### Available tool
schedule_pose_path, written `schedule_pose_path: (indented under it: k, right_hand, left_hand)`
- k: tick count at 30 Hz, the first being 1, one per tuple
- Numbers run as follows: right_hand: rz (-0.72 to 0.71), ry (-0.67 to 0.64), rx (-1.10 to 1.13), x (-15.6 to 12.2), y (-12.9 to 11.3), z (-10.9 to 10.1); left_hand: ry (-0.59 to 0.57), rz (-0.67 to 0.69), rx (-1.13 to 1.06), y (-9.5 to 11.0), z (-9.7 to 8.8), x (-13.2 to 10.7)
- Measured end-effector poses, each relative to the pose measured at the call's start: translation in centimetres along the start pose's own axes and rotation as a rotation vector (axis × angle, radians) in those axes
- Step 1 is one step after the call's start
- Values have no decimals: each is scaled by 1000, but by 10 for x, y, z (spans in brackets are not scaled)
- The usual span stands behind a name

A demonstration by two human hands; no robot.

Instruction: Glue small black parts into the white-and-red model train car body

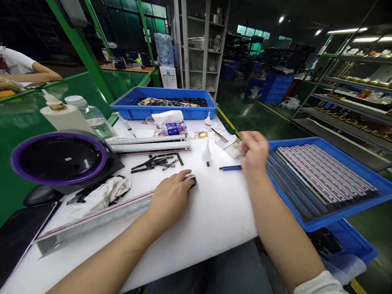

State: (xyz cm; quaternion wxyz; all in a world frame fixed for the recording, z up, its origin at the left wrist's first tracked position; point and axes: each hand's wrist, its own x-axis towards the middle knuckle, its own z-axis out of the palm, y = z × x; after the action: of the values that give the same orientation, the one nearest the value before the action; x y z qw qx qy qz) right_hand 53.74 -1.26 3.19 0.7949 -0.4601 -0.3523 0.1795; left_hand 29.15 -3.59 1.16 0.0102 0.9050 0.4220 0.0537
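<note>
My left hand (171, 196) is closed over the far end of a long pale profile bar (101, 218) with a red stripe, which lies slantwise on the white table. Raised over the table's right side, my right hand (254, 151) has its fingers pinched together; whatever is between them is too small to make out. Beside it sits a small white block (233, 150), with metal tweezers (219, 135) close by. A blue pen-like tool (230, 168) lies just left of my right wrist. Between my hands stands a small white squeeze bottle (206, 153), a tiny black piece (208, 164) at its base.
Black clips (156, 162) lie loose beyond my left hand, near more profile bars (153, 147). A purple-rimmed black round device (61, 157) and a crumpled white cloth (105, 192) are at left. Blue trays hold parts at the back (165, 112) and right (309, 223). A co-worker's arm (45, 73) shows far left.
</note>
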Motion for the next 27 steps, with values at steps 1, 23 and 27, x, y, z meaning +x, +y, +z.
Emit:
schedule_pose_path:
  k: [1, 23, 27]
  right_hand:
    - [112, -175, 68, -12, -2, 7]
    - [47, -819, -195, -67, 4, 36]
    - [64, -806, -159, -66, 3, 35]
  left_hand:
    - [-10, -10, -3, 0, -1, 1]
    - [-9, 4, 9, 1, -6, 1]
    - [-11, 3, 27, 1, -5, 1]
